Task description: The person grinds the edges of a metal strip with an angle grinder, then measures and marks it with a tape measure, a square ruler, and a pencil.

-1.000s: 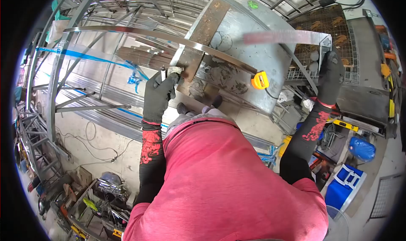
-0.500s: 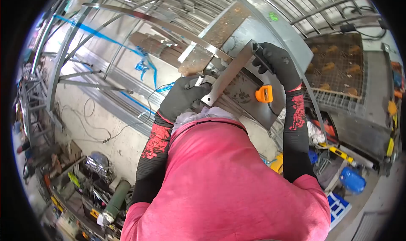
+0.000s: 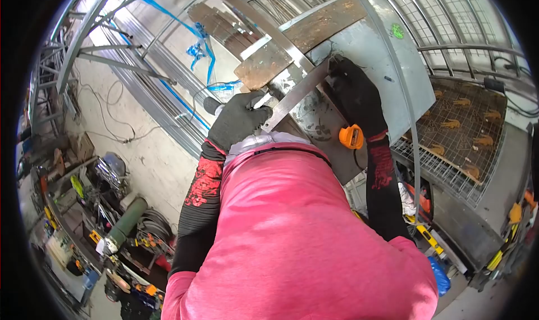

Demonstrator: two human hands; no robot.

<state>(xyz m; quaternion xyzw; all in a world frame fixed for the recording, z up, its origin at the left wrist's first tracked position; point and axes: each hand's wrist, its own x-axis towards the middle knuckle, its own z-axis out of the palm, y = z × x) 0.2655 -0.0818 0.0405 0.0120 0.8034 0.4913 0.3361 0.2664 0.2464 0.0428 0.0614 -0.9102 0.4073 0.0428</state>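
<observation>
A flat steel square (image 3: 297, 100) slants between my two hands, its blade lying across the metal bar (image 3: 295, 53). My right hand (image 3: 353, 92), in a dark glove, is closed around the upper end of it, and the fingers hide that end. My left hand (image 3: 238, 120), gloved too, is closed by the lower end, with fingertips right at the blade. A white pen-like stick (image 3: 262, 101) pokes out between its thumb and fingers. Below my right hand, an orange hand-sized tool (image 3: 351, 136) with a dark strap rests at the bench side.
A rusty brown plate (image 3: 303, 36) lies on the grey metal table (image 3: 387, 67). A long curved metal strip (image 3: 401, 89) arcs past my right arm. Blue strapping (image 3: 196, 50) and long metal profiles (image 3: 151, 95) are at left. A green cylinder (image 3: 128, 221) lies lower left, among tools.
The view has shifted. My right hand has come lower and the square now lies flatter against the bar, its blade face turned up. Both hands stay closed.
</observation>
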